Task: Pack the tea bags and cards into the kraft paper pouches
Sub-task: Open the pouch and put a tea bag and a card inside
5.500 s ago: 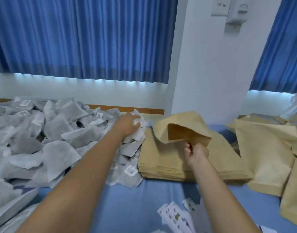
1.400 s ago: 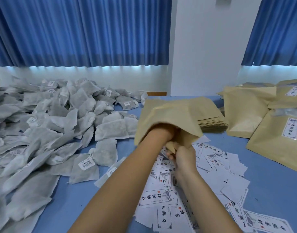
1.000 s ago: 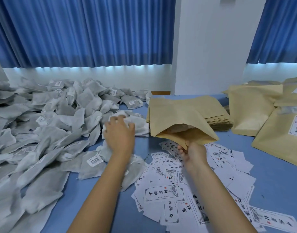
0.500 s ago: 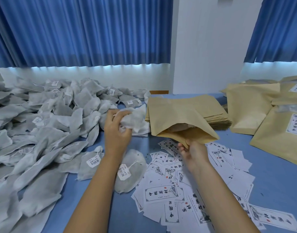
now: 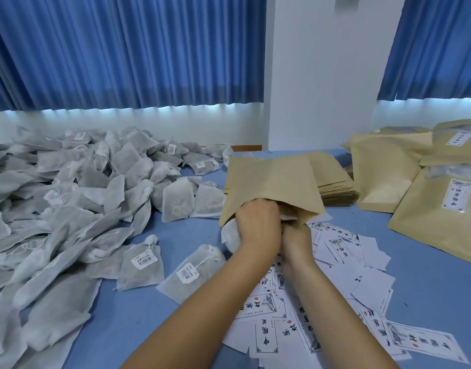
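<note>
Now the left grip (image 5: 258,225), curled round a tea bag (image 5: 228,236), crowds the pouch (image 5: 271,179) mouth the right grip (image 5: 295,242) pinches; forcing may tear it.

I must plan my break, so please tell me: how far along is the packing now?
Done: several filled pouches lie at the right. In hand: the left hand pushes a tea bag into the open pouch that the right hand holds. Left: a big heap of tea bags, loose cards and a stack of empty pouches wait.
</note>
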The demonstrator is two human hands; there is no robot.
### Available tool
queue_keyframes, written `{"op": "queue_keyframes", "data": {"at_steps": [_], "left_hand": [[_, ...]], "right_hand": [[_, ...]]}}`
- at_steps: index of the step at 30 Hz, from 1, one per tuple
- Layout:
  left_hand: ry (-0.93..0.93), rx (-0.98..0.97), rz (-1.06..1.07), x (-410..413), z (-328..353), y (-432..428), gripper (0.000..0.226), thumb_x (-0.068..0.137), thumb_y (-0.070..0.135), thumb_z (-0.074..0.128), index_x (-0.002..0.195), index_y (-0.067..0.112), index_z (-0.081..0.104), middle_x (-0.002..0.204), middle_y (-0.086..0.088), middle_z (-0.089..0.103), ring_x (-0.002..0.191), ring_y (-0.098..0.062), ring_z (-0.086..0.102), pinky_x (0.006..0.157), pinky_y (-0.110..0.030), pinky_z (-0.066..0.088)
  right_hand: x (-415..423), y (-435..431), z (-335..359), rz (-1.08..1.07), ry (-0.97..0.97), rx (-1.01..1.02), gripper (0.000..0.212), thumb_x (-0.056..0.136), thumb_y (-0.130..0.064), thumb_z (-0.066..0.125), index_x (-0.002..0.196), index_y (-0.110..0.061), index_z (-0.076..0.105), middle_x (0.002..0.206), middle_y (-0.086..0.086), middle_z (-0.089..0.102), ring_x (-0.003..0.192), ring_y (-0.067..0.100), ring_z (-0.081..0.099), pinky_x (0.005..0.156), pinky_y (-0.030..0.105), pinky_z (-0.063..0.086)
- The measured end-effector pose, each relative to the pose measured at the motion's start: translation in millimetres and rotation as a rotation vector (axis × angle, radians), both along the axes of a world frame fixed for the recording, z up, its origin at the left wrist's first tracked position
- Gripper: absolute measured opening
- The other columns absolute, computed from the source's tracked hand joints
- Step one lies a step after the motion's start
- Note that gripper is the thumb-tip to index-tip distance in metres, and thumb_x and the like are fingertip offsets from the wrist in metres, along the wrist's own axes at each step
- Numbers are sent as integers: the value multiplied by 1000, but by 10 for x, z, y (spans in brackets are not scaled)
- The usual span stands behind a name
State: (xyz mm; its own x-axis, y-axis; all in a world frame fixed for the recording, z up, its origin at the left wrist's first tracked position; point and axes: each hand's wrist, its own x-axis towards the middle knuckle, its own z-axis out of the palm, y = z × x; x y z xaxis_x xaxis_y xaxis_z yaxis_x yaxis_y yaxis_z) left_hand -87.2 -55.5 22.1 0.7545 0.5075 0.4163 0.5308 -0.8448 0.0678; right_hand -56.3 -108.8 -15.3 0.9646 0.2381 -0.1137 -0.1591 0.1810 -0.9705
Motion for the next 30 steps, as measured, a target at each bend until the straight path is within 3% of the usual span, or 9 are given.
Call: {"op": "queue_keyframes", "data": {"at_steps": [3,6,8,11,16,18,24,27,30], "left_hand": [[59,-83,-46,257,150,165,34,100,18,36,133,11,44,141,-12,41,129,-26,40,106,-28,31],[526,-38,-179,256,292,270,40,102,23,36,137,4,35,141,-15,41,114,-24,50,97,-26,39],[640,-142,-226,236,301,270,41,102,13,38,138,-4,32,143,-18,41,115,-27,51,95,-27,40],[544,-229,-200,294,298,270,40,104,23,30,141,10,31,149,-9,31,134,-24,30,108,-29,20],[354,-478,-49,447,367,412,43,103,20,31,144,7,28,151,-14,28,137,-25,29,113,-31,22],[270,-364,-89,415,326,461,44,104,21,31,145,7,22,150,-15,27,137,-29,28,115,-36,21],[225,-356,-202,266,460,79,39,101,18,38,139,8,39,142,-13,42,129,-27,41,104,-31,30],[-69,-187,-373,-19,345,-144,28,96,21,42,116,8,58,111,-12,59,104,-27,55,89,-36,43],[14,-288,-588,-419,76,-181,12,93,22,48,93,11,54,87,-8,57,80,-25,55,69,-37,45]], "right_hand": [[-86,28,14,28,-34,68,32,88,8,38,81,-15,60,64,1,61,53,13,57,45,19,43],[-168,46,26,95,-44,150,54,82,18,26,114,-6,63,82,12,66,57,9,64,52,18,49],[-164,34,7,96,-54,62,62,82,16,28,126,-13,60,98,13,68,75,15,66,64,24,51],[-126,-10,57,42,-62,-43,42,90,2,40,113,-24,63,103,3,68,91,17,61,76,27,46],[-330,-6,90,142,57,41,21,94,-4,47,95,-20,60,69,-7,62,58,8,50,54,19,40],[-407,-9,92,203,70,56,19,93,-5,51,91,-22,60,63,-13,63,57,7,53,54,20,40],[-144,-150,202,67,97,45,23,89,5,49,77,-15,52,64,1,52,54,12,43,45,16,37],[48,-268,213,46,89,52,28,89,4,44,72,-16,53,51,-3,51,52,12,41,39,13,34],[166,-322,171,68,164,59,29,88,7,45,69,-14,50,52,-1,56,53,15,49,36,12,33]]}}
